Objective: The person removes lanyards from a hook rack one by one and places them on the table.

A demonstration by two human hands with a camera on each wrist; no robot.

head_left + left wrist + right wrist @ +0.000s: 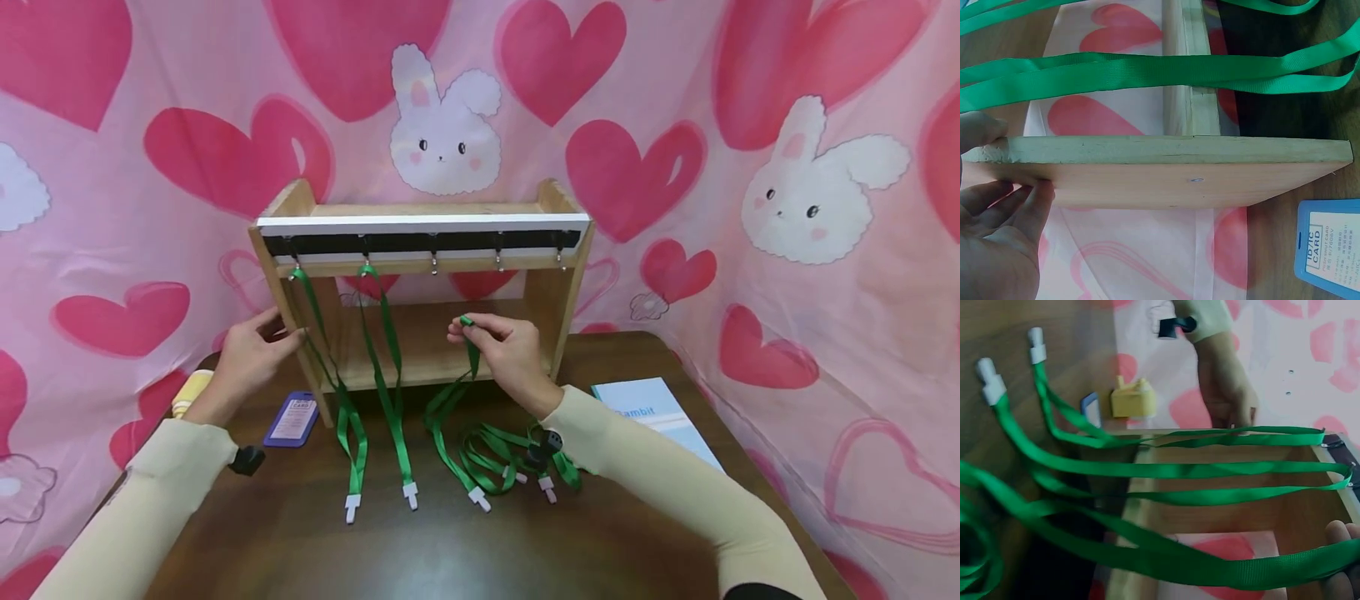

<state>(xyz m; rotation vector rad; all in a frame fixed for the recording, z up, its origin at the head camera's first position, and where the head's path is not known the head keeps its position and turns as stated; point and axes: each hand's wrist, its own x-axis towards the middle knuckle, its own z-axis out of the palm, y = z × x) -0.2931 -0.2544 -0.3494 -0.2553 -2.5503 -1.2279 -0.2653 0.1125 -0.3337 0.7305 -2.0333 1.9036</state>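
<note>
My right hand (510, 354) pinches the looped top of a green lanyard (442, 408) in front of the wooden rack (420, 379). That lanyard's white clip (478, 498) rests on the table. My left hand (251, 354) grips the rack's left side panel (1147, 150), thumb at the front edge and fingers against the outer face. Two other green lanyards hang from the rack's leftmost hooks, one (352, 417) at the far left and one (390, 392) beside it. Nothing hangs on the three hooks (433, 260) farther right.
More green lanyards (491, 450) lie heaped on the table (315, 533) beneath my right wrist. A blue-framed ID card holder (292, 419) and a yellow object (192, 392) are left of the rack. A white and blue booklet (656, 412) lies at the right.
</note>
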